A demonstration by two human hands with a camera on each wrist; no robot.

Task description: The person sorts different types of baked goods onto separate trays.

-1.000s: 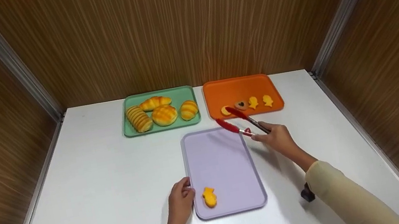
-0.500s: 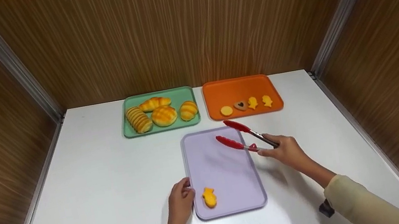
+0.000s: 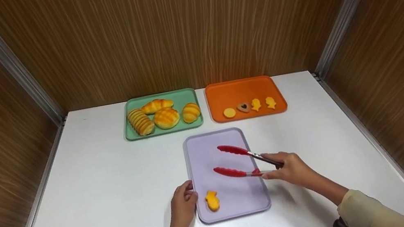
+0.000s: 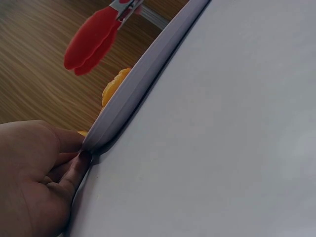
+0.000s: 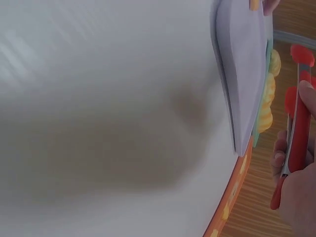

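Observation:
My left hand (image 3: 183,202) pinches the left rim of a lilac tray (image 3: 238,198) between thumb and finger, as the left wrist view shows. A yellow fish-shaped cookie (image 3: 212,201) lies near that tray's front left corner. My right hand (image 3: 294,168) grips red-tipped tongs (image 3: 233,172) above the tray. The tongs' two arms stand apart, with nothing between the tips. They are right of the cookie and a little farther back. In the right wrist view, my fingers wrap the red handle of the tongs (image 5: 299,133).
Behind the lilac tray, a green tray (image 3: 178,95) bears several breads, among them a croissant (image 3: 157,105) and a round bun (image 3: 166,118). Beside it, an orange tray (image 3: 240,92) holds a round cookie (image 3: 229,113), a heart cookie (image 3: 243,107) and two fish-shaped cookies. Wooden walls surround the white table.
My right hand has drawn the tongs from the orange tray's front edge toward me, over the lilac tray, their arms still spread. The left hand and the cookie on the lilac tray have stayed put.

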